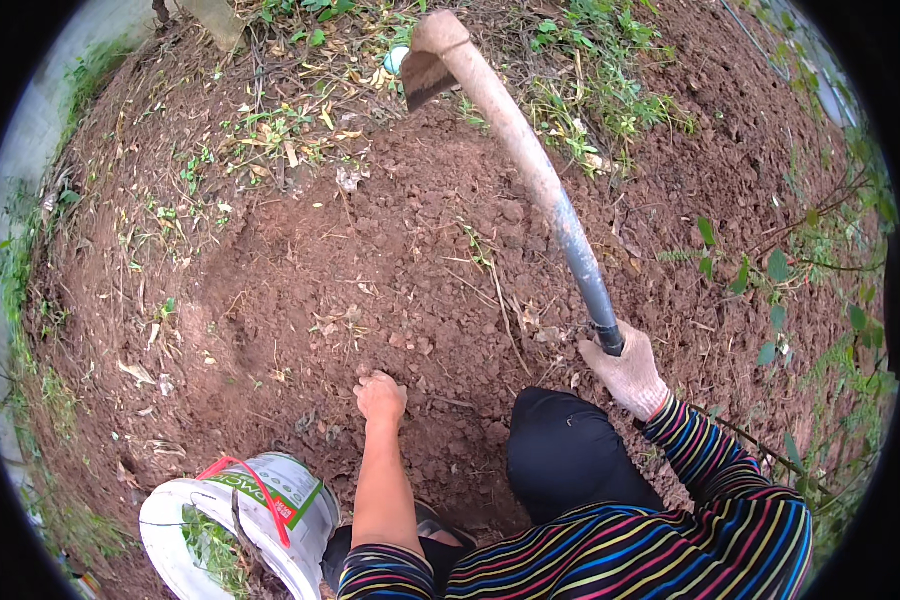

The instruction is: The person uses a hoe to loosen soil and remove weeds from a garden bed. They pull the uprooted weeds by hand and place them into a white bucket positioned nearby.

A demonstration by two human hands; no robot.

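My right hand (630, 367), in a pale knitted work glove, is closed around the dark lower end of a hoe's handle (529, 150). The hoe slants up and to the left, and its metal blade (424, 75) is raised at the top centre. My bare left hand (381, 395) reaches down to the loose reddish-brown soil (420, 285), fingers bent; whether anything lies between them is hidden. Left of my left arm stands a tilted white plastic bucket (307, 491) with a red handle (274, 502), holding green weeds (214, 544) and a brown stick.
Green weeds (592, 112) and dry leaves lie across the upper ground. A pale round object (395, 60) sits beside the hoe blade. Leafy branches (780, 266) reach in from the right. A pale post or trunk base (217, 22) stands at the top left.
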